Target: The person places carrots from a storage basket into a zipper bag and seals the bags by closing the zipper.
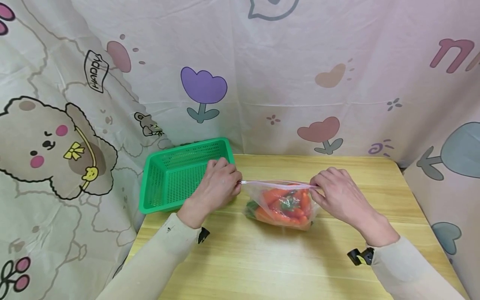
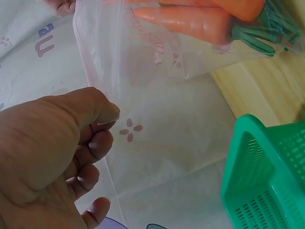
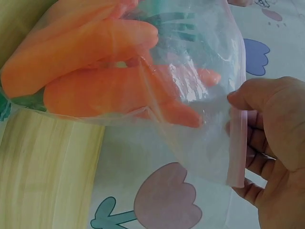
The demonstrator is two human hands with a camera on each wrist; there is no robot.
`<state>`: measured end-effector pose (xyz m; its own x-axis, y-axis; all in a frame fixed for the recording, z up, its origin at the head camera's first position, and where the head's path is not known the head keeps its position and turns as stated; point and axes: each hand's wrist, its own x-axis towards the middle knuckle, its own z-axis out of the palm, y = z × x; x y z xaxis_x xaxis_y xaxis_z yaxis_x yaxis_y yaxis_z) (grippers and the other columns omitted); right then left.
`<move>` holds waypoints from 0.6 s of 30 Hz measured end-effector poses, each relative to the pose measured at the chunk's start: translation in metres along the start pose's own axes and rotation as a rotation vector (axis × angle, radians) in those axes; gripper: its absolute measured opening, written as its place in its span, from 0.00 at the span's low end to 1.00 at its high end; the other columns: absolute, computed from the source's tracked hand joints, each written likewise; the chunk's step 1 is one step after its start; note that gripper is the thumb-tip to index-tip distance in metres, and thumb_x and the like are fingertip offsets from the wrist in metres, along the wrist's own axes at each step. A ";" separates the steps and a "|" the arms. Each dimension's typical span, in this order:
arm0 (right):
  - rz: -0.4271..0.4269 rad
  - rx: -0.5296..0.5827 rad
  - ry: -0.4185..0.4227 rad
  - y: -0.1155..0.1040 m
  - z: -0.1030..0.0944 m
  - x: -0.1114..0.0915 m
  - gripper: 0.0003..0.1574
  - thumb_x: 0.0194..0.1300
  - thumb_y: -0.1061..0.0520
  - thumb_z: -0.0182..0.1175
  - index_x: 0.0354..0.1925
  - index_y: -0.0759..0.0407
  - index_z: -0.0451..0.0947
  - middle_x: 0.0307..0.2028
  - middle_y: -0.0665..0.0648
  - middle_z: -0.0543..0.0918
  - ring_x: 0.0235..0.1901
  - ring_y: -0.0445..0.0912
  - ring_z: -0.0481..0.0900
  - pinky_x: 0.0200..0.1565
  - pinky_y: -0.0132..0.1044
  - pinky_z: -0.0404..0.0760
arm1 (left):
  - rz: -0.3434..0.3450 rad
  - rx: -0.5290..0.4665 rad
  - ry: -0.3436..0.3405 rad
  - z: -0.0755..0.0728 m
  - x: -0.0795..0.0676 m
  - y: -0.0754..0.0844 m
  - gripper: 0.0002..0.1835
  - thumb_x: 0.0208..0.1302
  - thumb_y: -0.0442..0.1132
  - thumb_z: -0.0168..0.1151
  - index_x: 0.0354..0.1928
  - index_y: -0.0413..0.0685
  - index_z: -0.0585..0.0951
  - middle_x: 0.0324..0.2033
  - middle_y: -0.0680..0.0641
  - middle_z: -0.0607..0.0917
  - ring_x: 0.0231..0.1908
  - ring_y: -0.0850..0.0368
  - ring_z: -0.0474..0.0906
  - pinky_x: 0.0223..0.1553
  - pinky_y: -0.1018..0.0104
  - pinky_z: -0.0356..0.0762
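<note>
A clear zip bag (image 1: 277, 204) with a pinkish zip strip stands on the table, with several orange carrots (image 1: 275, 214) inside. Green leafy tops (image 2: 257, 38) show on the carrots in the left wrist view. My left hand (image 1: 219, 183) pinches the left end of the zip strip between thumb and forefinger, beside a small white piece on the strip. At the strip's other end, my right hand (image 1: 339, 196) grips the bag's top corner, thumb on one face and fingers behind. Between the hands the strip is stretched nearly straight.
A green perforated basket (image 1: 150, 187) sits at the table's back left, close behind my left hand. The wooden table (image 1: 270, 266) ends at a printed cloth (image 1: 270, 83) hanging at the back and sides.
</note>
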<state>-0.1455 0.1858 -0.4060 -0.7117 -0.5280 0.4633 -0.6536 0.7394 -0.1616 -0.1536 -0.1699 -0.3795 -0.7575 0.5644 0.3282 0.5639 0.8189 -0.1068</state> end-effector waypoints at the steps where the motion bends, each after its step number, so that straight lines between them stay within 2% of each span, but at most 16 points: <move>1: 0.001 0.001 -0.007 -0.001 0.000 0.002 0.08 0.61 0.57 0.73 0.37 0.56 0.84 0.34 0.52 0.85 0.39 0.51 0.77 0.49 0.54 0.74 | -0.002 -0.002 -0.005 0.000 0.000 0.000 0.07 0.67 0.38 0.64 0.29 0.53 0.84 0.28 0.54 0.80 0.40 0.50 0.71 0.49 0.50 0.67; 9: -0.031 0.016 -0.045 -0.020 0.011 0.029 0.09 0.64 0.53 0.68 0.39 0.58 0.85 0.36 0.53 0.85 0.41 0.52 0.77 0.50 0.52 0.74 | 0.001 -0.010 -0.022 -0.003 0.002 0.000 0.07 0.67 0.39 0.65 0.29 0.54 0.84 0.28 0.54 0.80 0.40 0.50 0.71 0.48 0.50 0.66; 18: -0.143 0.056 -0.030 -0.051 0.035 0.064 0.05 0.67 0.55 0.69 0.37 0.55 0.84 0.34 0.51 0.85 0.40 0.52 0.78 0.43 0.45 0.71 | -0.016 -0.014 -0.056 -0.004 0.002 0.000 0.06 0.68 0.40 0.66 0.30 0.54 0.85 0.27 0.55 0.79 0.41 0.50 0.71 0.49 0.50 0.66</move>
<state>-0.1668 0.0994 -0.3981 -0.6168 -0.6394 0.4591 -0.7618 0.6315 -0.1441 -0.1535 -0.1694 -0.3749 -0.7833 0.5569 0.2762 0.5561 0.8263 -0.0892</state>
